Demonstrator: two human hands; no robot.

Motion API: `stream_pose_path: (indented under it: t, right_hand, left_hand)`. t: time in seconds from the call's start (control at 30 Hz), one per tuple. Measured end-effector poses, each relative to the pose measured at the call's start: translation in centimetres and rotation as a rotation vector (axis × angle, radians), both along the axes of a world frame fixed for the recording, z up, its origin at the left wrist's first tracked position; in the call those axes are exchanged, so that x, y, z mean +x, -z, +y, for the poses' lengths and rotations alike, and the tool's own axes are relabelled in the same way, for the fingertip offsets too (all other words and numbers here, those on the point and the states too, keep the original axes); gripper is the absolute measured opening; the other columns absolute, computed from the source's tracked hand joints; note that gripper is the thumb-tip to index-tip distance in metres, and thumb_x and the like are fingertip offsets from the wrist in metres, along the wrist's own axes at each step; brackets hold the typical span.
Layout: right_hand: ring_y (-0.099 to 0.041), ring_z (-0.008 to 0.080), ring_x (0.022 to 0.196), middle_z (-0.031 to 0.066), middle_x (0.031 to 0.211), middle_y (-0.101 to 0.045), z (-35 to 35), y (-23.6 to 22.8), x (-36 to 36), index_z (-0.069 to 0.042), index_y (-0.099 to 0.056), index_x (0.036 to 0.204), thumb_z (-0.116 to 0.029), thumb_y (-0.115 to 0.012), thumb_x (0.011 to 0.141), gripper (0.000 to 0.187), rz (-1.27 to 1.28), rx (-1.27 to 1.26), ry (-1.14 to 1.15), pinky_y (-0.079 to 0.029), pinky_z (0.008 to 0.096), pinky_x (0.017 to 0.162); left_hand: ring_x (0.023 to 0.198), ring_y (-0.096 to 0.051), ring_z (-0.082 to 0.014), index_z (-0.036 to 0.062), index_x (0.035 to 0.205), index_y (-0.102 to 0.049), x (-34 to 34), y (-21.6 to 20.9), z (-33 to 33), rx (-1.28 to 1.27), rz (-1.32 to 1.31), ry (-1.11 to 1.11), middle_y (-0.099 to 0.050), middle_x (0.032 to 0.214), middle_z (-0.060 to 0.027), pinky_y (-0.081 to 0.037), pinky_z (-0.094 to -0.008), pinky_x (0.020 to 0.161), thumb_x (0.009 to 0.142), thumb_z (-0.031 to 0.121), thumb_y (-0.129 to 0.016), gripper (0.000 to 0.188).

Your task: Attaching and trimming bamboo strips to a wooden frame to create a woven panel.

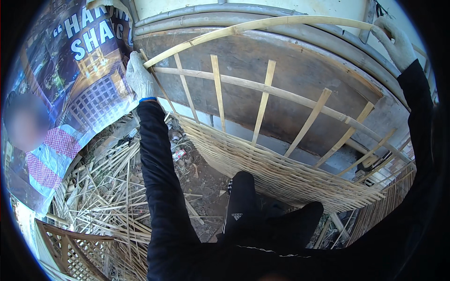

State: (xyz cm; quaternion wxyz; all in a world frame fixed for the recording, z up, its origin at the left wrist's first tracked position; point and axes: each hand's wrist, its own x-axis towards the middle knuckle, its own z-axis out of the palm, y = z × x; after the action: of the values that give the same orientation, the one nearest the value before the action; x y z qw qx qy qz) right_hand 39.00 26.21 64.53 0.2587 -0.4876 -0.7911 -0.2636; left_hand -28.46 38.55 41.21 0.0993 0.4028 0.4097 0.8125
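While both arms reach far apart, the left hand (140, 77) and the right hand (395, 45), in pale knitted gloves, grip one long bamboo strip (300, 19) near its two ends, the fingers closed on it. The strip bends in an arc above a woven bamboo panel (276, 173), which stands tilted before the person, with upright stakes (260, 112) rising from its weave. One crosswise slat (300, 98) runs along these stakes. Below is bare earth (201, 173) with litter; behind are a stained brown board (304, 61), grey poles (197, 21) and a pale wall (187, 6). At left hangs a printed banner (93, 51), and under it many loose strips (117, 187) lie in a tangle, near a wooden lattice piece (77, 250). The person's knees (241, 196) (in dark trousers) hide a part of the panel's lower edge.
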Motion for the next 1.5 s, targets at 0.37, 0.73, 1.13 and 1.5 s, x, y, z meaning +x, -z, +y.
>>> stream_pose_path:
  t: [0.37,0.73,1.13,1.5]
  right_hand:
    - [-0.059,0.0139,0.097,0.0042,0.104,-0.062,1.3,-1.7,1.3,0.002,-0.064,0.13,-0.028,-0.061,0.114,0.034,-0.045,0.162,-0.071,-0.05,0.0288,0.091]
    - [-0.059,0.0303,0.08,0.0236,0.085,-0.053,-7.3,3.5,-3.7,0.005,-0.061,0.107,-0.019,-0.057,0.111,0.025,-0.109,-0.152,0.104,-0.047,0.039,0.075]
    - [-0.066,0.0279,0.089,0.0177,0.1,-0.067,-19.0,4.4,-4.3,0.003,-0.066,0.12,-0.02,-0.056,0.113,0.026,0.089,-0.191,0.185,-0.053,0.0361,0.084]
    - [-0.061,0.0228,0.075,0.0115,0.09,-0.065,-26.6,6.9,-14.2,-0.003,-0.067,0.122,-0.024,-0.058,0.113,0.025,-0.13,-0.12,0.159,-0.05,0.0342,0.071]
  left_hand:
    - [0.076,-0.062,-0.0123,0.0034,0.112,-0.074,0.2,-0.6,0.8,0.076,-0.16,0.032,-0.07,0.091,-0.0036,-0.05,-0.0289,0.068,0.108,0.044,-0.065,0.042]
    - [0.073,-0.06,-0.0229,-0.0071,0.092,-0.07,1.6,-0.3,1.0,0.013,0.082,-0.262,-0.069,0.079,-0.0143,-0.047,-0.0425,0.073,0.11,0.042,-0.053,0.055]
    - [0.075,-0.067,-0.0325,-0.0087,0.092,-0.07,3.4,-1.4,1.9,-0.039,0.088,-0.269,-0.071,0.081,-0.0224,-0.049,-0.0469,0.076,0.11,0.043,-0.051,0.058]
    - [0.079,-0.069,-0.0332,-0.0082,0.098,-0.073,2.6,-1.6,2.4,-0.069,0.138,-0.276,-0.074,0.087,-0.0229,-0.049,-0.0463,0.078,0.109,0.044,-0.05,0.059]
